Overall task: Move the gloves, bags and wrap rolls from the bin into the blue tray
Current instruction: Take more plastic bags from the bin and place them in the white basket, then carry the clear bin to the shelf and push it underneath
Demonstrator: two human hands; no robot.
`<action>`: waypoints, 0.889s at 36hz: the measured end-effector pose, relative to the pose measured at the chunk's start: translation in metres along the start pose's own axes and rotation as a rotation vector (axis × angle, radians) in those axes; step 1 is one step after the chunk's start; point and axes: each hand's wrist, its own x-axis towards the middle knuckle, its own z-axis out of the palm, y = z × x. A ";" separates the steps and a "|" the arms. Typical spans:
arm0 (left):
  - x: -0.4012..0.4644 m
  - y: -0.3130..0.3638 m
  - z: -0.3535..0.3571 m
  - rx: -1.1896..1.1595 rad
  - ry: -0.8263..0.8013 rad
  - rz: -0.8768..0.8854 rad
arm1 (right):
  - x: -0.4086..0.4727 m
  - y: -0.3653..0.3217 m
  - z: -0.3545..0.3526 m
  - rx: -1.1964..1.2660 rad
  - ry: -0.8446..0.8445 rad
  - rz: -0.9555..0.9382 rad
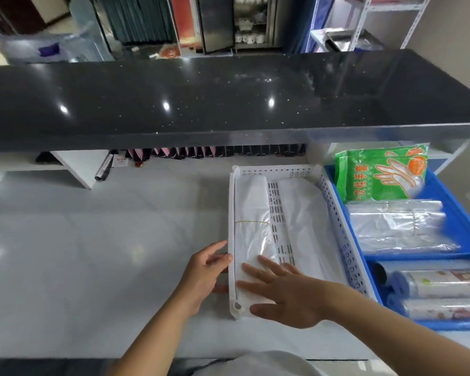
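Note:
A white perforated bin point(334, 210) stands on the grey counter, just left of the blue tray point(451, 191). In the bin lie a banded stack of white bags point(251, 221) and a second white bag stack point(301, 221). My right hand point(282, 291) lies flat with spread fingers on the near end of the banded stack. My left hand point(204, 272) rests against the bin's left wall from outside. The tray holds green glove packs point(383, 175), clear bags point(399, 226) and wrap rolls point(442, 291).
A black glossy upper counter point(228, 104) overhangs the back of the grey worktop point(92, 240). Under it stands a row of dark items point(215, 153) and a rolled paper point(103, 172). Shelving and a cabinet stand behind.

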 end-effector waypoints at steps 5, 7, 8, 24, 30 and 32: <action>-0.017 0.004 -0.002 0.032 0.144 0.091 | -0.006 0.001 -0.030 0.161 0.102 -0.045; -0.032 0.006 -0.011 0.015 0.217 0.147 | 0.000 -0.001 -0.039 0.117 0.222 -0.080; -0.042 0.007 -0.018 0.033 0.261 0.179 | 0.005 -0.005 -0.043 0.076 0.279 -0.096; -0.256 -0.079 -0.154 0.289 0.944 0.052 | 0.094 -0.200 -0.004 -0.025 0.252 -0.482; -0.324 -0.146 -0.193 0.224 1.067 -0.091 | 0.109 -0.270 0.039 -0.102 0.170 -0.552; -0.348 -0.170 -0.205 0.197 1.078 -0.131 | 0.113 -0.293 0.056 -0.138 0.154 -0.564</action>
